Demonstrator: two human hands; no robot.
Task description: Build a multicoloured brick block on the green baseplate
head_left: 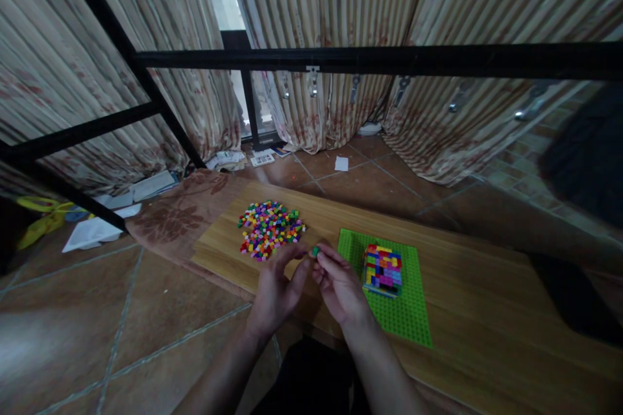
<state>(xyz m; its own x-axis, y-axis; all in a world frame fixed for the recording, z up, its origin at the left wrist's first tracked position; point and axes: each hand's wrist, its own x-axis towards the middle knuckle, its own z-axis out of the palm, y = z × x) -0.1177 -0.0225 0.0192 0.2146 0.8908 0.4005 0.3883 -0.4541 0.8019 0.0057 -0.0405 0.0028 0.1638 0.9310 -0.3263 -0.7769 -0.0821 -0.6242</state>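
Between the fingertips of my right hand is a small green toy brick, held just above the wooden board. My left hand is close beside it, thumb and forefinger curved toward the brick; whether they touch it, or pinch something of their own, I cannot make out. Beyond my left hand lies a loose pile of small multicoloured bricks. To the right of my right hand, a green studded baseplate carries a block built of many coloured bricks, stacked in layers.
The wooden board is long and low, with a brown patterned cloth under its left end. A dark flat object lies toward its right end. Black metal rails hang with hooks before striped curtains. Papers lie on the tiled floor.
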